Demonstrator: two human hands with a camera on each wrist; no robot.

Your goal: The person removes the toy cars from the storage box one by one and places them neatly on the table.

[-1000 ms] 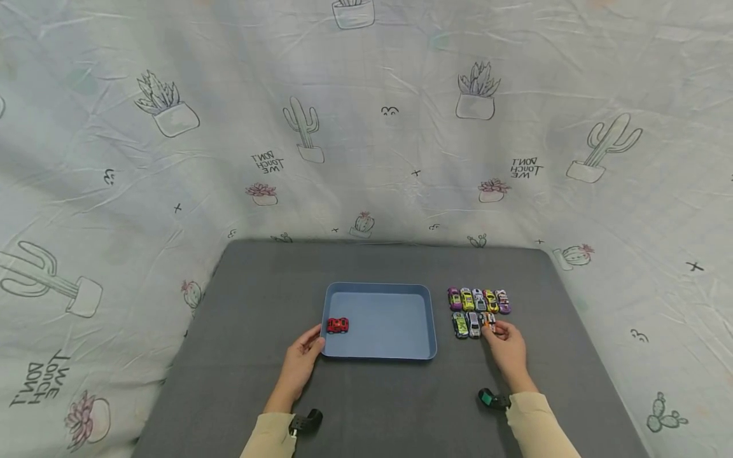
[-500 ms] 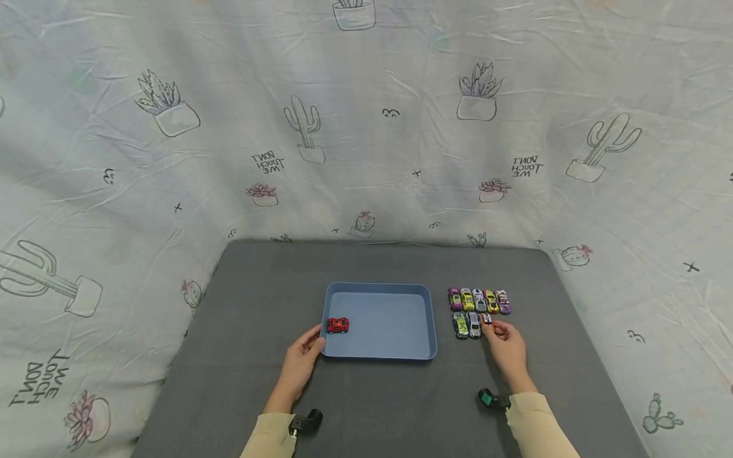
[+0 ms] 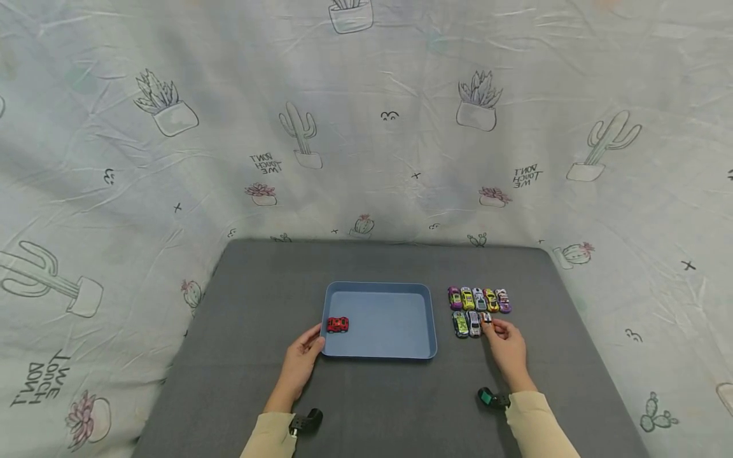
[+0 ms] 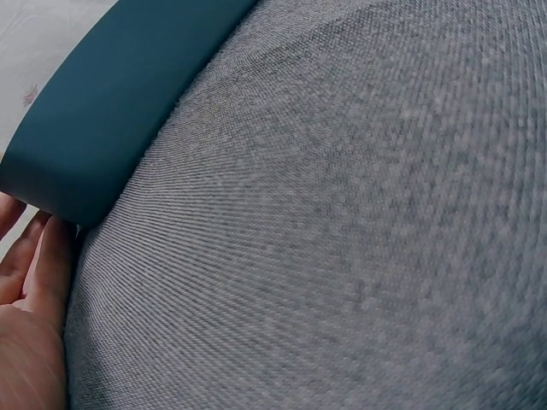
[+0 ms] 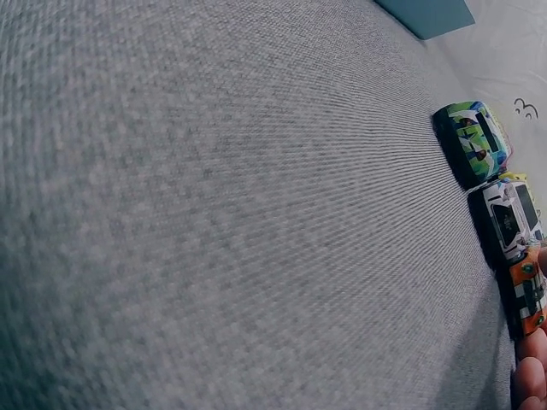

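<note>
My left hand (image 3: 302,362) rests at the near left corner of a shallow blue tray (image 3: 378,356), its fingers along the outside of the wall. In the left wrist view the thumb and fingers (image 4: 51,265) touch the tray's corner (image 4: 77,154) from outside. A red toy car (image 3: 338,325) sits inside at the tray's left. Right of the tray, my right hand (image 3: 506,348) pinches an orange and white toy car (image 3: 486,318) at the end of the near row. Beside it stand a silver toy car (image 3: 473,324) and a green toy car (image 3: 460,324).
A far row of several toy cars, from a purple and green car (image 3: 455,298) to a white and purple car (image 3: 503,301), lines up behind the near row. Grey cloth covers the table (image 3: 389,407). A cactus-print curtain (image 3: 366,140) hangs around its back and sides.
Both hands, the tray and the cars keep their places. Only the curtain's folds shift slightly.
</note>
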